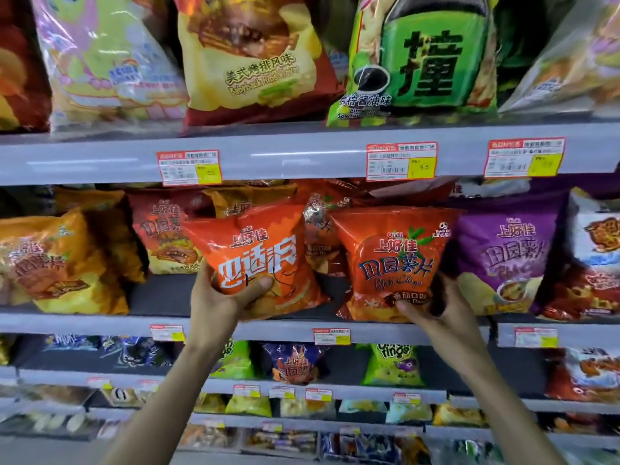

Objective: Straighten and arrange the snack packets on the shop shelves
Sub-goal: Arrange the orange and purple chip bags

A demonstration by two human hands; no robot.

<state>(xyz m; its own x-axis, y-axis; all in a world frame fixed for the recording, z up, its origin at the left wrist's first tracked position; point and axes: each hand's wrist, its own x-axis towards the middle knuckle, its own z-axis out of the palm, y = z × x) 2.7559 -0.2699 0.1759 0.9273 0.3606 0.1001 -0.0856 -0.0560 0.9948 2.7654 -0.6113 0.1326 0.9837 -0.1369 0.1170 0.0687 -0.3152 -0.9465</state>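
On the middle shelf point(288, 330) my left hand point(221, 302) grips the lower left corner of an orange snack packet point(258, 253), thumb across its front; the packet tilts to the left. My right hand point(436, 307) holds the bottom of a red chips packet point(396, 260) that stands upright beside it. Behind them stand more red packets point(161, 236). Yellow-orange packets point(50, 263) lie to the left and a purple packet point(506, 260) stands to the right.
The upper shelf point(302, 156) carries large bags: a yellow-red one point(255, 58) and a green one point(422, 58). Price tags point(401, 161) line the shelf fronts. Lower shelves hold small green point(392, 367) and dark blue packets point(295, 362).
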